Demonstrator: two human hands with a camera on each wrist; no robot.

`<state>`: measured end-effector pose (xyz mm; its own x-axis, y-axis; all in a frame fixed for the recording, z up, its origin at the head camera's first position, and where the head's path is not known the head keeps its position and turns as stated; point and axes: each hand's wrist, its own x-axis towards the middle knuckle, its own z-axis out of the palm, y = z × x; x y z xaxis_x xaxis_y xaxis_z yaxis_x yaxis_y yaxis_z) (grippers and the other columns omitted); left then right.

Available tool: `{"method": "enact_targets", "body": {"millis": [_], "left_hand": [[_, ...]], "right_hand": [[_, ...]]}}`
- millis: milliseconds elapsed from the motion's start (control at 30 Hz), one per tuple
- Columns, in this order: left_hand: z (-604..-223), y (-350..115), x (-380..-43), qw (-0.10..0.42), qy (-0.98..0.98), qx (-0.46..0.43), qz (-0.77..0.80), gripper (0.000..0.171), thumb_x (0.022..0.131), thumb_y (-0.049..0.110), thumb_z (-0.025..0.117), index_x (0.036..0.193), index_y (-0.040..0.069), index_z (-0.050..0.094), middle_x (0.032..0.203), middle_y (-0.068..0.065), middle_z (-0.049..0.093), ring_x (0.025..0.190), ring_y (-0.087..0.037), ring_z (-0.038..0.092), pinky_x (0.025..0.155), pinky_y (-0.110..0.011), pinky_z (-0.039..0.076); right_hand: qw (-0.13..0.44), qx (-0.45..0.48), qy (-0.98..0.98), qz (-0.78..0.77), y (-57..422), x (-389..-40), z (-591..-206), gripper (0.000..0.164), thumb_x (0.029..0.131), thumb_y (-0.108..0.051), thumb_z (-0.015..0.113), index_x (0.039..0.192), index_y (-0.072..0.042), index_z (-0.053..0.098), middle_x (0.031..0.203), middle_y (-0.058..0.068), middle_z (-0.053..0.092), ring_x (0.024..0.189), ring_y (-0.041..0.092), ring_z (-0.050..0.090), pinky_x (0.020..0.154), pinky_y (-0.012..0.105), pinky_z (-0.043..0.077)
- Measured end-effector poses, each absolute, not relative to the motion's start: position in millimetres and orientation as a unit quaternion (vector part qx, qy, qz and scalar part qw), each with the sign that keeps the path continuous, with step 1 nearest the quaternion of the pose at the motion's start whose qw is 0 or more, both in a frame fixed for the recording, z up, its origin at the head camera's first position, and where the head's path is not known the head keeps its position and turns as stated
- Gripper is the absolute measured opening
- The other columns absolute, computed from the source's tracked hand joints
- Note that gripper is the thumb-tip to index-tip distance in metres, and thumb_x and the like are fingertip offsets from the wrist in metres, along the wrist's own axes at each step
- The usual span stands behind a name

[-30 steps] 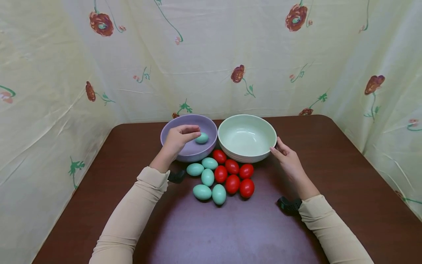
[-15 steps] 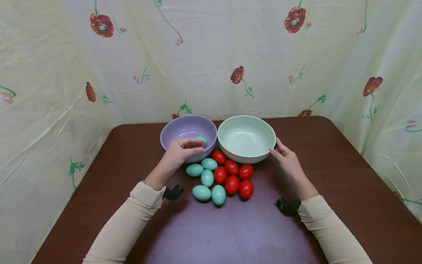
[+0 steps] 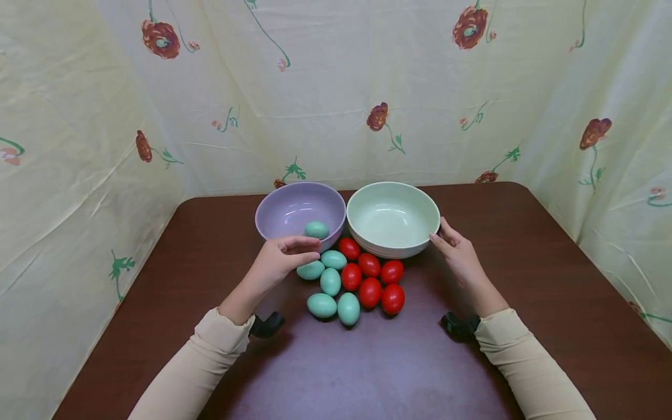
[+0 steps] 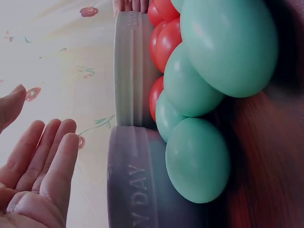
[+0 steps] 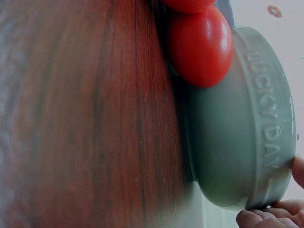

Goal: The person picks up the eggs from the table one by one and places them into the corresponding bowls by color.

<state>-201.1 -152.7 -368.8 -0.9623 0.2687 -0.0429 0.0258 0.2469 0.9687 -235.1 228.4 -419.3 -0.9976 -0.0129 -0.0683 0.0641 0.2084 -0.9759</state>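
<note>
In the head view my left hand (image 3: 280,259) hovers at the near rim of the purple bowl (image 3: 278,213), fingers extended and thumb apart. The left wrist view shows nothing between those fingers (image 4: 61,164). One teal egg (image 3: 317,230) lies inside the purple bowl. My right hand (image 3: 459,256) holds the right side of the pale green bowl (image 3: 394,221), thumb (image 5: 299,170) at the rim and fingers along its outer wall. In front of the bowls lie several teal eggs (image 3: 331,282) on the left and several red eggs (image 3: 370,293) on the right.
The two bowls stand side by side near the back edge of the dark brown table (image 3: 499,216). A flower-patterned cloth (image 3: 325,105) hangs behind the table and along both sides. Each wrist wears a black band (image 3: 461,326).
My left hand has drawn back from over the purple bowl toward its near rim. The teal egg in that bowl has shifted toward the near wall. My right hand has stayed on the green bowl.
</note>
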Motion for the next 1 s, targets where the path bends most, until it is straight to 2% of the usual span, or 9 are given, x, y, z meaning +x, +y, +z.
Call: {"method": "enact_targets", "body": {"millis": [267, 533, 1000], "left_hand": [[-374, -159, -193, 0.09, 0.793, 0.084, 0.597, 0.044, 0.086, 0.023, 0.079, 0.124, 0.004, 0.068, 0.126, -0.018, 0.068, 0.104, -0.003, 0.068, 0.089, -0.015, 0.052], [-383, -159, -187, 0.081, 0.796, 0.094, 0.592, 0.043, 0.086, 0.022, 0.078, 0.124, 0.004, 0.068, 0.126, -0.021, 0.067, 0.104, -0.007, 0.068, 0.089, -0.016, 0.052], [-398, -158, -178, 0.113, 0.786, 0.092, 0.601, 0.041, 0.085, 0.019, 0.079, 0.122, 0.004, 0.069, 0.124, -0.017, 0.069, 0.105, -0.012, 0.069, 0.088, -0.016, 0.053]], "right_hand": [[0.024, 0.016, 0.779, -0.626, 228, -237, -420, 0.069, 0.103, -0.03, 0.053, 0.158, -0.013, 0.014, 0.166, 0.004, 0.01, 0.152, 0.025, 0.018, 0.119, 0.041, 0.024], [0.027, 0.016, 0.776, -0.63, 228, -238, -417, 0.069, 0.103, -0.03, 0.053, 0.158, -0.015, 0.013, 0.166, 0.003, 0.009, 0.153, 0.024, 0.016, 0.119, 0.042, 0.024], [0.033, 0.021, 0.777, -0.629, 228, -236, -419, 0.069, 0.104, -0.03, 0.051, 0.158, -0.014, 0.011, 0.166, 0.004, 0.007, 0.153, 0.025, 0.015, 0.119, 0.042, 0.024]]}}
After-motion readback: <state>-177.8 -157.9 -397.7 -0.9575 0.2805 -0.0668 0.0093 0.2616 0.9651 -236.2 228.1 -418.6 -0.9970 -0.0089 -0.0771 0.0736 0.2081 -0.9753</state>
